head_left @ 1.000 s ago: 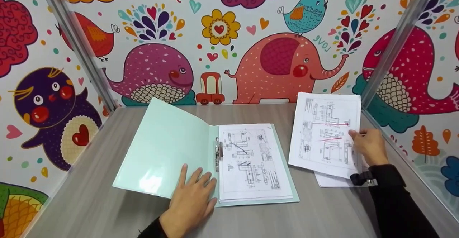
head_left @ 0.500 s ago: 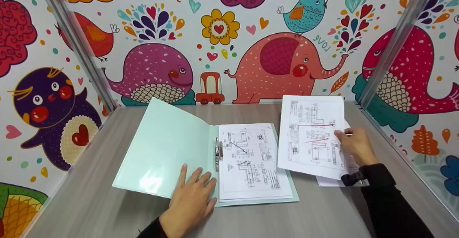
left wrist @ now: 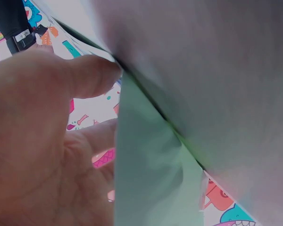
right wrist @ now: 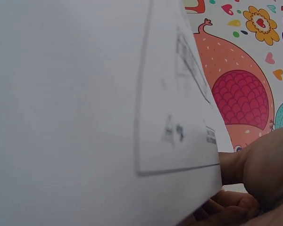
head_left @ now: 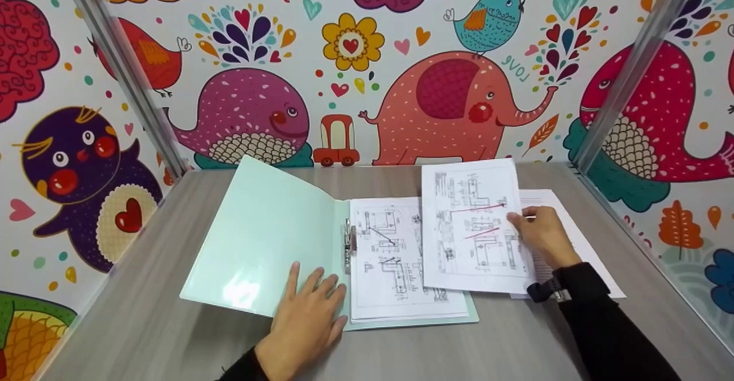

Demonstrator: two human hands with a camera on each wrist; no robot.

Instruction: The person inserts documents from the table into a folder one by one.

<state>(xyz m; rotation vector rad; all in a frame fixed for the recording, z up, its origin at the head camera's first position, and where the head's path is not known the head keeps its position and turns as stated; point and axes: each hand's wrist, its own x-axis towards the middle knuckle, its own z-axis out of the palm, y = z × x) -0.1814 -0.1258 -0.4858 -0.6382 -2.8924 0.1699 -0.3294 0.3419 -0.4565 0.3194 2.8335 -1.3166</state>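
Note:
A mint-green folder point(head_left: 264, 237) lies spread on the table, its cover tilted up on the left. My left hand point(head_left: 307, 318) rests with fairly straight, spread fingers on the inside of that cover, near the spine. In the left wrist view the thumb point(left wrist: 96, 75) reaches the folder's edge. A metal clip point(head_left: 348, 237) runs along the spine beside a stack of printed drawings point(head_left: 395, 283). Above the stack's right side, my right hand point(head_left: 547, 234) pinches the right edge of a drawing sheet point(head_left: 476, 255) with red lines. In the right wrist view the sheet point(right wrist: 85, 117) covers most of the picture.
More printed sheets point(head_left: 579, 255) lie on the grey table point(head_left: 189, 346) to the right, partly under the right hand. Cartoon-printed walls point(head_left: 395, 31) enclose the table at the back and both sides, with metal posts point(head_left: 631, 65) in the corners.
My right hand has carried the drawing sheet leftward, so it now overlaps the right part of the folder's stack. More of the sheets on the right shows. The left hand has stayed put.

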